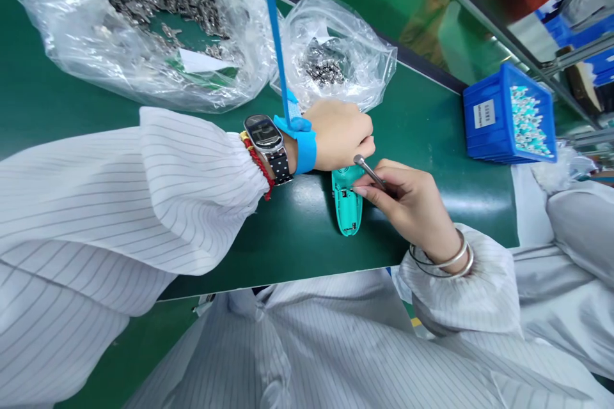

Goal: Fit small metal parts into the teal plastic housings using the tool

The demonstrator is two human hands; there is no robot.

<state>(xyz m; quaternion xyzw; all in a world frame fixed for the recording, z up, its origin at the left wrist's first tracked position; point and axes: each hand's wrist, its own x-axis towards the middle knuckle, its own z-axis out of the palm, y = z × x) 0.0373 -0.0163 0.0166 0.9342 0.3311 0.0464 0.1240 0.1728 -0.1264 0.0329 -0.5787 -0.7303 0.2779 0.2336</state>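
Observation:
A teal plastic housing (349,211) lies on the green table with its hollow inside facing up and small dark and metal parts in it. My left hand (338,134) is curled over the housing's far end. Its fingertips are hidden, so what they hold does not show. My right hand (415,204) is closed around a slim metal rod-like tool (369,172) with a rounded end, which points up and left. The thumb and forefinger of that hand pinch together at the housing's right edge. A blue wrist strap (306,150) with a cord circles my left wrist.
A large clear plastic bag (144,70) of small metal parts lies open at the back left. Beyond my left hand is a smaller bag (345,25) of metal parts. A blue bin (489,121) of teal-and-white pieces stands back right. Another person's sleeve (580,223) is at the right.

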